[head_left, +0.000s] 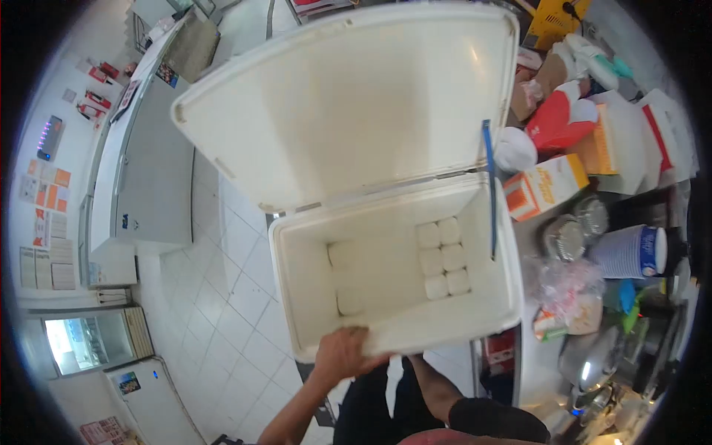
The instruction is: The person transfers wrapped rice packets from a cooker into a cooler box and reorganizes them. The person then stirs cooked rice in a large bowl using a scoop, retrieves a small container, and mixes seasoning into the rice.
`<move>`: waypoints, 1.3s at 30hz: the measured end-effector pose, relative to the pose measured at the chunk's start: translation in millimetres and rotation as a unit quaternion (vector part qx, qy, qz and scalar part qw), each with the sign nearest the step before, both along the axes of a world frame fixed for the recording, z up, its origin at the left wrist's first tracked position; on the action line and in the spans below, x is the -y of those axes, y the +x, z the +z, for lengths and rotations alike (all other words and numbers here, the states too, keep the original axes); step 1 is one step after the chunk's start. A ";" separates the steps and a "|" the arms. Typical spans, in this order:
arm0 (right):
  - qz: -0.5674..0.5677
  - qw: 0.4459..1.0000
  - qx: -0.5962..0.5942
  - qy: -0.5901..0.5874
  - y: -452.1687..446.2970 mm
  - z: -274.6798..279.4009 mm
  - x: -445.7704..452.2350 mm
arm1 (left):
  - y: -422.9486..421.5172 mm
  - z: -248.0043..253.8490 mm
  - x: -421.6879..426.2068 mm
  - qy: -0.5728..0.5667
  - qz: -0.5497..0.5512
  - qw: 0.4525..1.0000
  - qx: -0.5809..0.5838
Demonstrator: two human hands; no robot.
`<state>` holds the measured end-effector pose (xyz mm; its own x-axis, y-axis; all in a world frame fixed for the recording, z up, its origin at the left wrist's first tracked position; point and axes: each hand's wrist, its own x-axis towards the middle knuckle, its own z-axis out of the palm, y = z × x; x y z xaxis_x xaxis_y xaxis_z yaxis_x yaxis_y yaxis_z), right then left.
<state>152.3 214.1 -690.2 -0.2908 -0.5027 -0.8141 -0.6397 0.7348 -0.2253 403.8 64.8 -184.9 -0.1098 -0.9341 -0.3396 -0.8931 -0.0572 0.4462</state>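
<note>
A large white cooler box (285, 297) stands in front of me with its lid (356, 96) raised and leaning back. My left hand (343, 356) is closed over the near rim, left of its middle, with the fingertips reaching to the inside. My right forearm runs up toward the near wall from the bottom of the view, and the hand itself is hidden behind that wall. Inside, several white rounded blocks (453, 258) sit close together in rows at the right end. Toward the left end, pale shapes (345, 254) show on the floor, too faint to name. A blue strap (489, 185) hangs from the lid's right side into the box.
On the right, a crowded counter holds an orange-and-white carton (545, 187), stacked cups (630, 252), round foil-like containers (565, 237) and a plastic bag (567, 289). A grey chest freezer (152, 163) stands to the left across a tiled floor (230, 274).
</note>
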 end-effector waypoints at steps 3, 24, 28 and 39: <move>-0.075 0.997 -0.012 -0.006 19.3 -26.9 -2.8 | -0.5 1.8 7.5 0.003 0.002 1.000 0.007; -0.227 0.948 -0.030 -0.222 115.7 50.9 133.7 | 30.9 -27.8 108.1 -0.094 0.036 0.995 -0.017; -0.245 0.928 -0.043 -0.279 153.9 72.4 238.0 | 57.0 -21.9 167.6 -0.103 0.033 0.994 0.003; -0.412 0.832 0.086 -0.361 241.9 136.7 476.4 | 141.1 -31.3 332.9 -0.113 0.031 0.984 0.131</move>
